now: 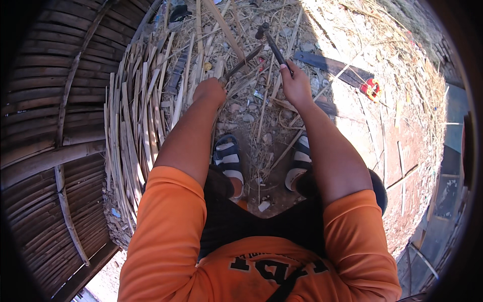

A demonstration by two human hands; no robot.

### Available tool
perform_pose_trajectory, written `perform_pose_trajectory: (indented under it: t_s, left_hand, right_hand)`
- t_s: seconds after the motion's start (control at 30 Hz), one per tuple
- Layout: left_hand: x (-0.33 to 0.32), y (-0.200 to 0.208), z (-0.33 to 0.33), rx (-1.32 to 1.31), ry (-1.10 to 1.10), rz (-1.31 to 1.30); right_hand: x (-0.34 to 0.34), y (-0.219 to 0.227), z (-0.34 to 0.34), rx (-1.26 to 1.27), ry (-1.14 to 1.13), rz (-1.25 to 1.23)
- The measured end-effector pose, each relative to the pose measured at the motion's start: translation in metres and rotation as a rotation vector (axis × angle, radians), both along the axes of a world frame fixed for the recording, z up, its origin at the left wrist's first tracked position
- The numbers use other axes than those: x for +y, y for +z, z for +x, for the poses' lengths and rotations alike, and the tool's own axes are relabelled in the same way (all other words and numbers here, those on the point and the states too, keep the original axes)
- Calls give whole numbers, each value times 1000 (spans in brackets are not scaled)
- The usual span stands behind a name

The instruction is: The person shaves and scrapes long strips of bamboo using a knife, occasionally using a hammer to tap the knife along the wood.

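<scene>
My left hand [210, 92] is closed around the handle of a long-bladed knife [243, 63], whose dark blade slants up and to the right. A hammer [275, 49] is gripped in my right hand [297, 86], its dark head raised at the far end, just beyond the knife's tip. A pale bamboo strip [226, 31] runs from the far edge down to the blade; whether the two touch, I cannot tell. Under both tools the ground is strewn with shavings and split pieces.
A handsaw [334, 67] with a red and yellow handle lies to the right. Many long bamboo strips [132, 126] are piled at the left, beside a slatted bamboo wall [35, 110]. My sandalled feet [229, 160] stand apart on littered dirt. Sunlit ground lies at the right.
</scene>
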State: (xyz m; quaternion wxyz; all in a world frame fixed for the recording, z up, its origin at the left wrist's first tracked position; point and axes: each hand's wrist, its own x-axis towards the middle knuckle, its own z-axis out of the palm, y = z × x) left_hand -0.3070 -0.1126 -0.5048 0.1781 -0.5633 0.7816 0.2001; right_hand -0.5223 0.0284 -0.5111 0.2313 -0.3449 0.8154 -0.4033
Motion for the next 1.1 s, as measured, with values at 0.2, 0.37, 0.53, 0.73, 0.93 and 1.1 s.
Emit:
perform_pose_trajectory:
  t_s: [0.2,0.37,0.53,0.73,0.93,1.1]
  left_hand:
    - [-1,-1,-2,1,17,6]
    - [-1,-3,0,-17,-27,-3]
    - [1,-7,-3,-50,-14,19]
    - [0,-7,-7,-37,-23,17]
    - [1,-12,-3,-9,-33,21]
    - [-4,-20,-13,-52,-40,23]
  right_hand:
    - [0,45,24,-85,48,-44]
    - [15,-20,14,24,121,150]
    - [0,16,17,-13,9,-38]
    - [18,-42,16,86,171,183]
    - [2,9,18,-80,25,3]
    - [4,20,27,-26,-19,-34]
